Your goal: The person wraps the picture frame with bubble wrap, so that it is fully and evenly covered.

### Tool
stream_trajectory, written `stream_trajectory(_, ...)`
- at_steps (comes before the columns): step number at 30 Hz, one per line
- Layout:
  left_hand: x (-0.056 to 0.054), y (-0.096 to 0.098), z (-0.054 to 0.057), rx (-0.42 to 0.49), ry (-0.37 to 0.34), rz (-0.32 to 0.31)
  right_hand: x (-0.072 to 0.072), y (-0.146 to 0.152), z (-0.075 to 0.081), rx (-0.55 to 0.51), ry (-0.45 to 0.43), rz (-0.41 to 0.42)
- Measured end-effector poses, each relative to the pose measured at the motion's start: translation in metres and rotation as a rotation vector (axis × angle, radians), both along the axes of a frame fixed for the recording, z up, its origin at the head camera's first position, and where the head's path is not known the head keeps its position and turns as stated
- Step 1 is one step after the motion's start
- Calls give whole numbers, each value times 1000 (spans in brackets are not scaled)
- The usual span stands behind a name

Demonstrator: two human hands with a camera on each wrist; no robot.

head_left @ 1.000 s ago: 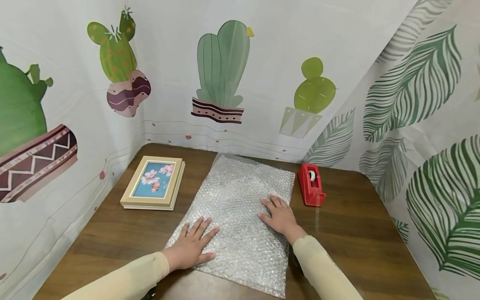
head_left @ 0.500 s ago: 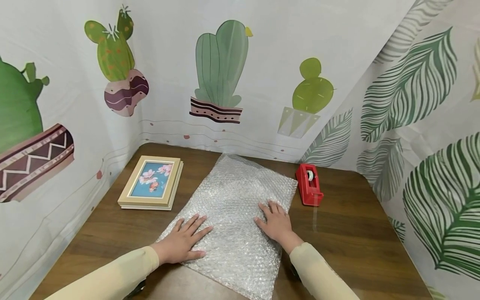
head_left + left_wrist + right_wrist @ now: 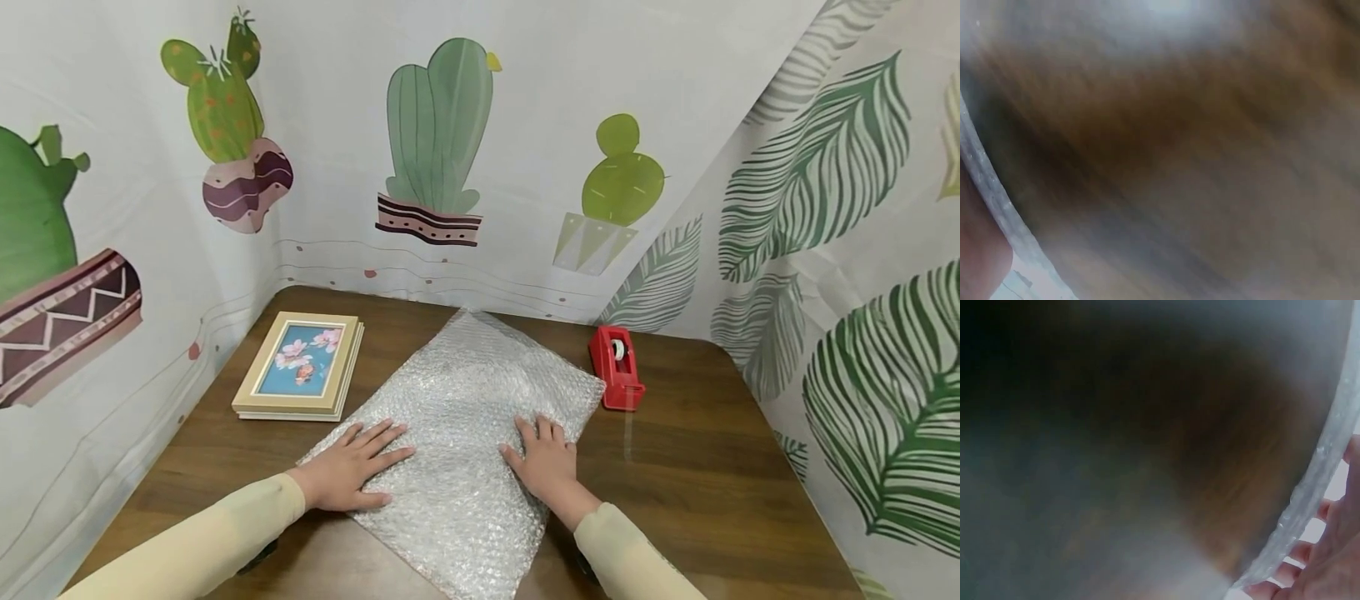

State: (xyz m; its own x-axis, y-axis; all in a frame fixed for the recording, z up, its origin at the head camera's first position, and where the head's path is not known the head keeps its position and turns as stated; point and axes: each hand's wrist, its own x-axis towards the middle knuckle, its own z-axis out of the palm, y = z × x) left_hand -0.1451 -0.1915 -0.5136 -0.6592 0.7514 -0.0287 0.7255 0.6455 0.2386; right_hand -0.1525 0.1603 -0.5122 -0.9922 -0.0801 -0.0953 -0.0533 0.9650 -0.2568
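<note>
A sheet of clear bubble wrap (image 3: 465, 500) lies turned at a slant on the wooden table, one corner toward the back wall. My left hand (image 3: 348, 468) rests flat on its left side, fingers spread. On its right side my right hand (image 3: 550, 467) presses with the fingers loosely spread. Blurred tabletop fills most of the left wrist view, with a strip of bubble wrap (image 3: 997, 200) beside part of the hand. In the right wrist view, fingers (image 3: 1304, 551) lie beyond the edge of the bubble wrap (image 3: 1297, 515).
Picture frames (image 3: 300, 367) lie stacked at the left, the top one showing pink blossoms. A red tape dispenser (image 3: 617, 368) stands close to the bubble wrap's right corner. Behind the table (image 3: 697, 450) hangs a white cloth (image 3: 330, 125) printed with cacti and leaves.
The bubble wrap has rotated clockwise under both hands, its right corner now near the tape dispenser. My left hand has slid left and slightly up; my right hand has moved slightly down and left.
</note>
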Motion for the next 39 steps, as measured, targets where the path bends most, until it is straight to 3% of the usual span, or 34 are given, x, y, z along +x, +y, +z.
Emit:
stream_trajectory(4, -2, -3, 8, -59, 28, 7, 5, -5, 5, 47, 4, 0)
stream_trajectory(7, 0, 2, 15, -62, 8, 63, 6, -4, 11, 74, 2, 38)
stream_trajectory(11, 11, 17, 22, 23, -50, 223, 1, 10, 21, 59, 38, 137)
stream_trajectory(16, 29, 33, 25, 114, -95, 464, -17, 37, 27, 22, 124, 269)
stream_trajectory(20, 37, 39, 22, 116, -118, 575, -36, 56, 24, 25, 138, 371)
stream_trajectory(24, 39, 43, 17, 86, -134, 621, -50, 68, 16, 32, 102, 436)
stream_trajectory(30, 39, 51, 11, 6, -132, 646, -59, 75, 3, 47, -4, 448)
stream_trajectory(39, 37, 44, 9, -11, -142, 616, -57, 73, -3, 32, 60, 469)
